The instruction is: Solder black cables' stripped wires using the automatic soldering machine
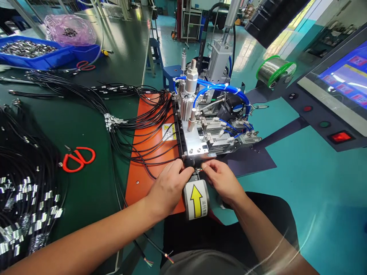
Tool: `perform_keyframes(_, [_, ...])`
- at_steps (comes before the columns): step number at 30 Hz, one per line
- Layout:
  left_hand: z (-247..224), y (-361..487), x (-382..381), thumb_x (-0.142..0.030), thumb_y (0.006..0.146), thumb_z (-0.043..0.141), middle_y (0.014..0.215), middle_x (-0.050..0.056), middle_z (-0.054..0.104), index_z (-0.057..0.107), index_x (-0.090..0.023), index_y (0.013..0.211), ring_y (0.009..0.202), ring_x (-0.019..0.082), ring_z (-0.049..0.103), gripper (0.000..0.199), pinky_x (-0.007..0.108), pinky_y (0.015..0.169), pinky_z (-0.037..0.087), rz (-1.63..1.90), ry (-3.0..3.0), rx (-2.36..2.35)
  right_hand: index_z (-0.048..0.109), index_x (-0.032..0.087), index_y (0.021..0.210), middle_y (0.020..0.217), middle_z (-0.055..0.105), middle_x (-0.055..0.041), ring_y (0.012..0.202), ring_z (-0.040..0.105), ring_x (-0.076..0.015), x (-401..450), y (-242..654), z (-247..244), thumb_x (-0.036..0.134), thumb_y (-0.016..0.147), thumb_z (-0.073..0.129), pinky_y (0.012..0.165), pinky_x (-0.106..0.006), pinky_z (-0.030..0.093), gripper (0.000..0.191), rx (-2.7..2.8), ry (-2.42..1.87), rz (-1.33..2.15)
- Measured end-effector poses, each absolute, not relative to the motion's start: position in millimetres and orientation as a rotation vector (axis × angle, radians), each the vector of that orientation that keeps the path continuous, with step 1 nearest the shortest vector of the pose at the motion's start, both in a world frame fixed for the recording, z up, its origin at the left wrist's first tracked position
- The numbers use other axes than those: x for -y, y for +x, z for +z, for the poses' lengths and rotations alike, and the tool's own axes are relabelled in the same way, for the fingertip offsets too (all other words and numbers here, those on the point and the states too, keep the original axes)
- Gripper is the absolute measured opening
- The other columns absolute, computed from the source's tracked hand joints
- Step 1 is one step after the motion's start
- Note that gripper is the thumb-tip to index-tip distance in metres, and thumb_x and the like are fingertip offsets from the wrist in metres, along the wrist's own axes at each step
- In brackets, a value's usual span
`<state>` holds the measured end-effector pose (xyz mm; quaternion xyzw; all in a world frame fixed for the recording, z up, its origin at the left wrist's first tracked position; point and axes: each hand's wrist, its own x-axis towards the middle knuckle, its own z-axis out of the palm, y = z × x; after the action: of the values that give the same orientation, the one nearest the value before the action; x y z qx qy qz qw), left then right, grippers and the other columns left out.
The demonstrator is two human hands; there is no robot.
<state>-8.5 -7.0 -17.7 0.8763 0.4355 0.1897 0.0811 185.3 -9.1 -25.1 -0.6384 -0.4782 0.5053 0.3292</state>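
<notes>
My left hand (170,185) is closed at the front end of the machine's black track, its thumb and fingers pressed on a black cable (150,172) that runs under it. My right hand (223,178) pinches the thin coloured wires (198,170) from the other side; their tips are hidden by my fingers. Just below the hands sits a round end cap with a yellow arrow (196,201). The machine (195,141), with metal cylinders and blue air tubes, stands right beyond my fingers. Several black cables lie side by side across the orange plate (143,191) into the track.
Red-handled scissors (77,159) lie on the green table (91,198), beside heaps of black cables (31,168). A blue tray (25,61) of small metal parts stands at the back left. At right are a solder wire spool (271,72) and a control panel (323,114).
</notes>
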Motion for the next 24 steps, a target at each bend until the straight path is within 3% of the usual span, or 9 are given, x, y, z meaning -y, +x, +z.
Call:
perform_keyframes(4, [-19.3,-7.5,6.0,-0.008,0.092,0.046,0.085,0.004,0.046,0.064,-0.018,0.1,0.076,0.018,0.047,0.022,0.029,0.068,0.044,0.568,2.631,-1.304,0.058,0.021,0.087,0.053,0.046,0.0057,0.048,0.041,-0.0121,15.2,185.1,-23.6,0.054,0.091,0.049,0.046,-0.023,0.031,0.035,1.255,-1.612,1.333])
perform_keyframes(8, [-16.5,-8.2,6.2,-0.009,0.092,0.046,0.087,0.004,0.047,0.063,-0.019,0.103,0.079,0.018,0.048,0.023,0.031,0.071,0.046,0.513,2.617,-1.32,0.058,0.021,0.083,0.063,0.052,0.0044,0.057,0.048,-0.0128,16.8,180.5,-19.3,0.045,0.092,0.052,0.056,-0.024,0.038,0.026,1.397,-1.61,1.151])
perform_keyframes(13, [-3.0,-15.4,8.2,-0.008,0.089,0.049,0.103,0.007,0.051,0.059,-0.02,0.115,0.092,0.02,0.05,0.03,0.033,0.079,0.048,0.403,2.591,-1.239,0.056,0.021,0.082,0.071,0.056,0.0029,0.066,0.052,-0.0149,15.9,176.7,-20.4,0.042,0.093,0.048,0.062,-0.026,0.04,0.026,1.442,-1.641,1.073])
perform_keyframes(24, [0.6,-18.2,8.4,-0.004,0.091,0.039,0.088,0.006,0.054,0.061,-0.016,0.1,0.081,0.02,0.048,0.027,0.035,0.074,0.044,0.386,2.708,-1.267,0.047,0.023,0.078,0.072,0.057,0.0005,0.067,0.052,-0.0178,17.0,169.4,-26.9,0.039,0.096,0.035,0.064,-0.029,0.037,0.027,1.559,-1.711,0.893])
